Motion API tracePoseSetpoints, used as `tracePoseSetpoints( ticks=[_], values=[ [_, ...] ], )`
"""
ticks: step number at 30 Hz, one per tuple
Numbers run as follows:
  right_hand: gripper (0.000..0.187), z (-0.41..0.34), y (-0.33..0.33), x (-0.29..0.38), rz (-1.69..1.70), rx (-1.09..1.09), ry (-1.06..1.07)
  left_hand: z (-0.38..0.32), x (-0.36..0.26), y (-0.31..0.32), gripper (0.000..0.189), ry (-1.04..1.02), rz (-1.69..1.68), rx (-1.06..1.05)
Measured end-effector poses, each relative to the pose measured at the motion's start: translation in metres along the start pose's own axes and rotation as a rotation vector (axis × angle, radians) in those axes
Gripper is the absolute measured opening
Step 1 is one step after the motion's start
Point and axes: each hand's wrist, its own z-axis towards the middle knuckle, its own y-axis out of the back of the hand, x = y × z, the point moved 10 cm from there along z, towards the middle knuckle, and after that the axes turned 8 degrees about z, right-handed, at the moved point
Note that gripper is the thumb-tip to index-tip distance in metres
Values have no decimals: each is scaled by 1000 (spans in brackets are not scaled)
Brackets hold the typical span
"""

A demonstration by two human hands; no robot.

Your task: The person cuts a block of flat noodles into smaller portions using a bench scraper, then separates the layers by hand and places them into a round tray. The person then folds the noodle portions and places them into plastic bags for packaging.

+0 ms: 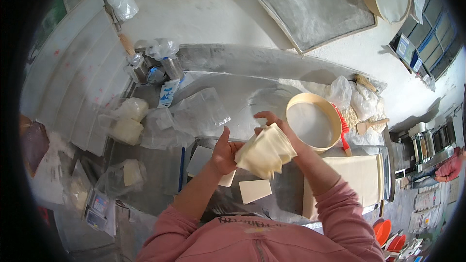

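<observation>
A fanned stack of thin, pale dough sheets (265,151) is held up between my two hands above the metal worktop. My left hand (225,154) grips the stack's left edge, thumb pointing up. Behind its upper right side, my right hand (280,126) supports the stack, partly hidden by the sheets. A single cut dough piece (255,191) lies on the worktop below. Next to it, another pale piece (228,178) shows beside a flat grey-white slab (200,161), partly covered by my left hand. Long layered dough sheets (356,176) lie folded near my right forearm.
A round wooden-rimmed sieve (314,122) and a red-bristled brush (341,125) stand at the right. Plastic bags (198,112), bagged dough (128,129) and a digital scale (97,209) are at the left. A person (446,167) stands in the background at far right.
</observation>
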Motion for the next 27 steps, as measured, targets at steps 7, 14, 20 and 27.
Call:
tracePoseSetpoints(
  ticks=[7,14,20,27],
  values=[
    [64,11,10,-28,53,-101,-114,17,27,-19,70,-69,-288,166],
    [73,-62,-80,-116,1783,-213,-301,4,-1,36,64,-578,-92,-289],
    [50,-45,-38,-140,1123,-357,-351,2,-2,49,59,-315,307,-535],
    [47,-15,15,-119,110,-258,-366,23,35,65,67,-213,202,-577]
  ],
)
